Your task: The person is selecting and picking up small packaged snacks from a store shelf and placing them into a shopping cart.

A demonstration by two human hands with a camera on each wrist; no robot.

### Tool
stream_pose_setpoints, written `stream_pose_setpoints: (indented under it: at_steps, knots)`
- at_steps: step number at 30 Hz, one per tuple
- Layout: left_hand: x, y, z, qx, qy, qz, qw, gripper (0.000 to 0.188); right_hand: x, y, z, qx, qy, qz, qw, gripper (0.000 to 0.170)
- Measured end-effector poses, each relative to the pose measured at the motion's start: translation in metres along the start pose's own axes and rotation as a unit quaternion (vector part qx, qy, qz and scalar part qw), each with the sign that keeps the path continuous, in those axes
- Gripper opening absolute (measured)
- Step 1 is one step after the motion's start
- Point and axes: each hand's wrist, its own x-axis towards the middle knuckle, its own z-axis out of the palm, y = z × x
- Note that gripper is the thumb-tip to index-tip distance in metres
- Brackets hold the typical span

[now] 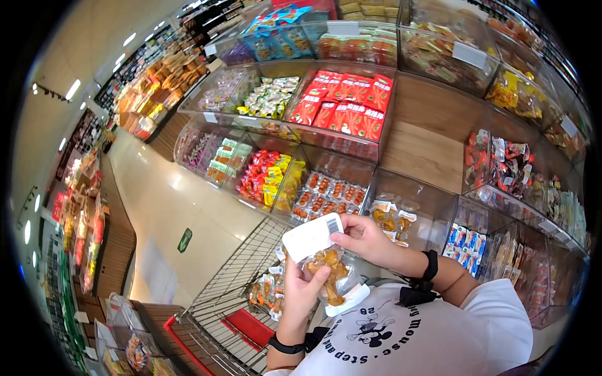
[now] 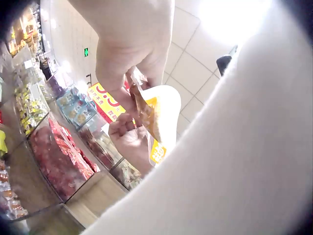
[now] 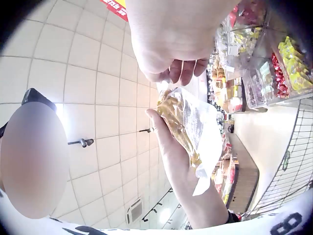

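Observation:
In the head view, a clear plastic pack with a browned drumstick (image 1: pixel 332 271) inside is held in front of a white shirt. My left hand (image 1: pixel 300 293) grips it from the side, thumb across the front. My right hand (image 1: pixel 365 240) pinches the white barcode label (image 1: pixel 311 237) at the pack's top. The right wrist view shows the drumstick pack (image 3: pixel 177 120) hanging below the right hand (image 3: pixel 181 41), with the left hand (image 3: pixel 173 161) behind it. From the left wrist, the white back and yellow print of the pack (image 2: pixel 157 115) appear between both hands.
A wire shopping cart (image 1: pixel 216 301) with a red handle stands to the left, holding several similar packs (image 1: pixel 268 289). Clear bins of snacks (image 1: pixel 342 135) rise ahead and to the right, including one of drumstick packs (image 1: pixel 390 219). A tiled aisle (image 1: pixel 169 188) runs along the left.

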Motion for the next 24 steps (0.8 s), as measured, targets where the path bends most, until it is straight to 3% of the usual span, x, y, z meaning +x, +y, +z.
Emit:
stream_pose_setpoints:
  at_steps: [2, 4, 5, 6, 7, 8, 10, 11, 13, 16, 17, 19, 20, 24]
  knots:
    - [0.004, -0.004, 0.002, 0.009, 0.001, -0.008, 1.0, 0.049, -0.003, -0.005, -0.004, 0.017, 0.016, 0.004, 1.0, 0.014]
    - [0.008, -0.012, 0.003, 0.026, 0.004, -0.026, 0.999, 0.045, -0.004, 0.002, -0.017, -0.06, -0.013, -0.048, 0.997, 0.019]
    - [0.015, -0.019, 0.0, 0.187, -0.019, 0.044, 0.981, 0.043, -0.006, 0.004, -0.025, -0.1, -0.025, -0.073, 0.992, 0.022]
    - [0.021, -0.023, -0.002, 0.337, -0.045, 0.112, 0.934, 0.04, -0.012, -0.003, -0.031, -0.226, -0.002, -0.1, 0.969, 0.031]
    - [0.031, -0.023, 0.005, 0.429, -0.082, 0.193, 0.879, 0.032, -0.016, -0.008, -0.041, -0.345, -0.007, -0.162, 0.924, 0.035]
    - [0.037, -0.039, 0.002, 0.455, -0.12, 0.223, 0.854, 0.03, -0.022, -0.014, -0.051, -0.463, -0.013, -0.215, 0.86, 0.039]
    - [0.038, -0.064, 0.0, 0.505, -0.219, 0.176, 0.816, 0.027, -0.044, -0.016, -0.069, -0.612, -0.06, -0.218, 0.758, 0.039]
    - [0.039, -0.08, -0.003, 0.493, -0.245, 0.158, 0.82, 0.028, -0.052, -0.013, -0.077, -0.678, -0.087, -0.219, 0.697, 0.04]
    - [0.035, -0.111, -0.005, 0.47, -0.294, 0.108, 0.825, 0.029, -0.069, 0.015, -0.082, -0.684, -0.072, -0.17, 0.706, 0.029]
    - [0.041, -0.148, 0.008, 0.44, -0.238, -0.012, 0.866, 0.039, -0.078, 0.038, -0.106, -0.69, -0.046, -0.083, 0.717, 0.016]
    - [0.048, -0.166, 0.005, 0.402, -0.245, -0.013, 0.882, 0.052, -0.078, 0.051, -0.123, -0.695, -0.032, -0.076, 0.714, 0.015]
    - [0.054, -0.173, 0.006, 0.411, -0.222, 0.022, 0.884, 0.057, -0.082, 0.055, -0.137, -0.7, 0.021, -0.06, 0.711, 0.015]
    - [0.057, -0.175, 0.003, 0.417, -0.21, 0.041, 0.883, 0.059, -0.088, 0.063, -0.147, -0.721, 0.055, -0.034, 0.69, 0.017]
    - [0.047, -0.194, -0.044, 0.376, -0.177, -0.059, 0.907, 0.059, -0.109, 0.126, -0.227, -0.779, 0.173, 0.102, 0.594, 0.019]
